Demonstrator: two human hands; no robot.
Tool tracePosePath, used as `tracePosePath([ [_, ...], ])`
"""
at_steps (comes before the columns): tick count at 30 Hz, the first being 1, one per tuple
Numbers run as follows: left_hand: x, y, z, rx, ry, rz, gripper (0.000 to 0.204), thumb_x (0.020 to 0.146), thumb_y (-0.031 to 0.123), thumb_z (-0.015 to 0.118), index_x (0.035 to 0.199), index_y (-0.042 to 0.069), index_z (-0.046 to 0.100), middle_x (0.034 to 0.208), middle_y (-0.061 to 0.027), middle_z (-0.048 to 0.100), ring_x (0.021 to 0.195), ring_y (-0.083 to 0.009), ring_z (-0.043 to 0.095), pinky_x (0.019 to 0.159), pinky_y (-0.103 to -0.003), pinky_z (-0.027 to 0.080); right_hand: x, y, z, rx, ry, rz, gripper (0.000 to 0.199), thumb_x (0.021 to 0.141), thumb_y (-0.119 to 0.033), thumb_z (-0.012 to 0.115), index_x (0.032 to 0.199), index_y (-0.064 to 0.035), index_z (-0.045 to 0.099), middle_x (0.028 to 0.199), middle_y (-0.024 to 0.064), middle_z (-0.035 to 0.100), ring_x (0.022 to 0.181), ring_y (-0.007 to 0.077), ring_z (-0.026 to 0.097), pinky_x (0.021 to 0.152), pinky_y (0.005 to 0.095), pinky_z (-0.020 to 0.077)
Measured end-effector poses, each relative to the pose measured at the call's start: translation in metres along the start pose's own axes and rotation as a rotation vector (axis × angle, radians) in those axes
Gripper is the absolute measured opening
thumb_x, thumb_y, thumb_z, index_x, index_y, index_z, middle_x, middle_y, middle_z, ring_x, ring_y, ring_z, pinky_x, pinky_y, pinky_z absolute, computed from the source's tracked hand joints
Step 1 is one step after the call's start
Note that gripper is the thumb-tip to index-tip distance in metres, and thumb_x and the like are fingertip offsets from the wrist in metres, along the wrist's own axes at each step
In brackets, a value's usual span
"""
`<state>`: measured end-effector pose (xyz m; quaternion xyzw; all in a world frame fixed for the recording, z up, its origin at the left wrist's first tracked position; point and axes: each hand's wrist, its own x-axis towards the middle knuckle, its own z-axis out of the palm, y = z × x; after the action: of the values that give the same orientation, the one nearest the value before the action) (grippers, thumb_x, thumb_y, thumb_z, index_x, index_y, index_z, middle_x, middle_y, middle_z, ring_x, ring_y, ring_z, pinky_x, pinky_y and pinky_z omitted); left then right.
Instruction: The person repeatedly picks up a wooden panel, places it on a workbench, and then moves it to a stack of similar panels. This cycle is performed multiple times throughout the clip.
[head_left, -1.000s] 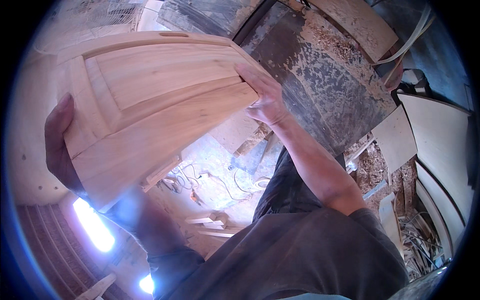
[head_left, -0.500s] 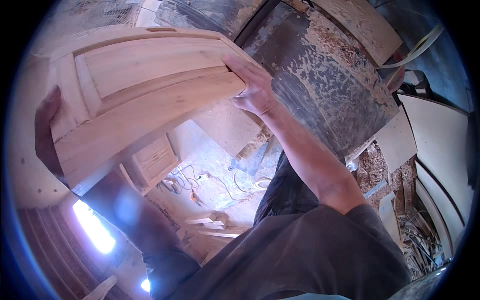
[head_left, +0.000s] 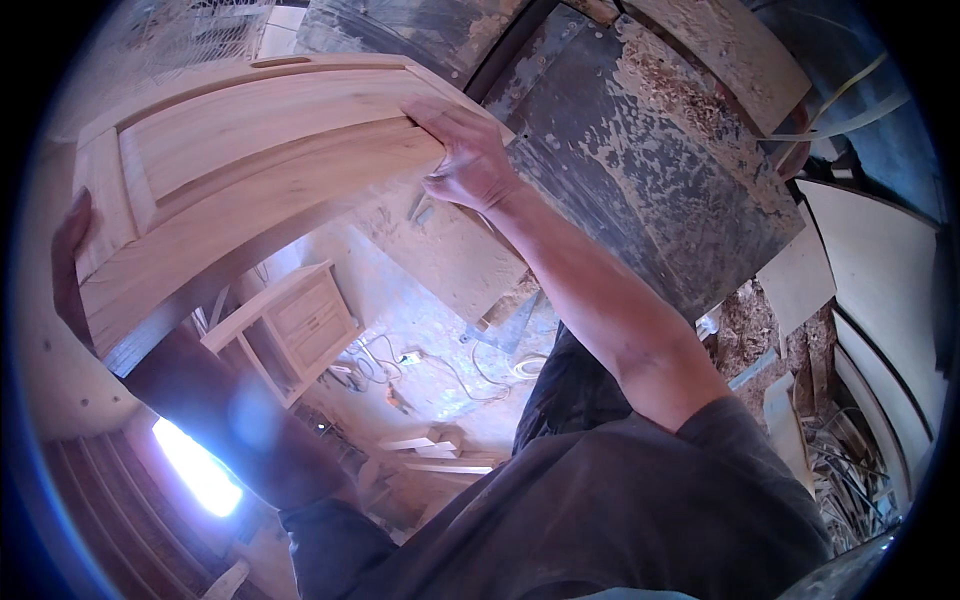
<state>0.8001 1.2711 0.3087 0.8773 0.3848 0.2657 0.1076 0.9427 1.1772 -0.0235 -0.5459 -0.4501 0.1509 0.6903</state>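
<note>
I hold a pale wooden panelled door piece (head_left: 250,170), framed with a raised centre panel, up in front of me at the upper left. My left hand (head_left: 70,270) grips its left edge, fingers wrapped over the side. On its right edge my right hand (head_left: 465,155) clamps down, fingers on top and the arm stretched out from the lower right. The panel tilts, its near long edge facing me.
A dark metal machine table (head_left: 640,170) strewn with sawdust lies right of the panel. Below, on the floor, stand a small wooden cabinet (head_left: 290,330), cables and wood offcuts (head_left: 435,450). White boards (head_left: 880,290) and scrap lean at the right.
The panel has moved up and away from me, uncovering the small cabinet and floor beneath. Both hands kept their hold on its edges.
</note>
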Motion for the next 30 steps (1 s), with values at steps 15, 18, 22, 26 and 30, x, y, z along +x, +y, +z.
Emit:
tracePosePath([
  [15, 0.030, -0.033, -0.006, 0.228, -0.045, 0.140, 0.041, 0.091, 0.029, 0.060, 0.124, 0.006, 0.061, 0.124, -0.0180, 0.060, 0.112, -0.0293, 0.063, 0.093, -0.040, 0.055, 0.023, 0.011, 0.030, -0.027, -0.004, 0.018, 0.059, 0.057, 0.001, 0.076, 0.115, -0.0050, 0.066, 0.117, 0.0141, 0.068, 0.107, 0.0290, 0.066, 0.092, 0.0332, 0.0549],
  [18, 0.033, -0.032, -0.004, 0.241, -0.055, 0.161, 0.038, 0.091, 0.027, 0.059, 0.123, 0.006, 0.062, 0.124, -0.0175, 0.060, 0.112, -0.0289, 0.063, 0.094, -0.040, 0.055, 0.025, 0.013, 0.034, -0.036, 0.005, 0.017, 0.060, 0.057, -0.001, 0.077, 0.115, -0.0049, 0.066, 0.117, 0.0141, 0.068, 0.106, 0.0291, 0.067, 0.092, 0.0335, 0.0549],
  [22, 0.039, -0.040, -0.006, 0.175, -0.010, 0.081, 0.038, 0.092, 0.028, 0.058, 0.123, 0.006, 0.062, 0.124, -0.0174, 0.060, 0.112, -0.0284, 0.063, 0.095, -0.041, 0.054, 0.028, 0.015, 0.040, -0.050, 0.025, 0.016, 0.060, 0.056, -0.002, 0.078, 0.115, -0.0045, 0.066, 0.117, 0.0146, 0.068, 0.106, 0.0292, 0.067, 0.092, 0.0339, 0.0546],
  [26, 0.040, -0.045, -0.006, 0.204, -0.011, 0.122, 0.038, 0.091, 0.027, 0.060, 0.123, 0.005, 0.061, 0.124, -0.0175, 0.060, 0.112, -0.0288, 0.063, 0.096, -0.041, 0.053, 0.030, 0.017, 0.044, -0.052, 0.011, 0.026, 0.058, 0.059, -0.004, 0.081, 0.115, -0.0034, 0.067, 0.118, 0.0145, 0.068, 0.109, 0.0270, 0.067, 0.095, 0.0317, 0.0542],
  [30, 0.038, -0.045, -0.003, 0.244, -0.048, 0.251, 0.036, 0.090, 0.020, 0.061, 0.123, 0.004, 0.061, 0.123, -0.0189, 0.061, 0.112, -0.0297, 0.063, 0.096, -0.041, 0.053, 0.033, 0.015, 0.045, -0.048, 0.001, 0.038, 0.057, 0.059, -0.005, 0.081, 0.114, -0.0029, 0.067, 0.118, 0.0146, 0.068, 0.109, 0.0274, 0.067, 0.096, 0.0318, 0.0536],
])
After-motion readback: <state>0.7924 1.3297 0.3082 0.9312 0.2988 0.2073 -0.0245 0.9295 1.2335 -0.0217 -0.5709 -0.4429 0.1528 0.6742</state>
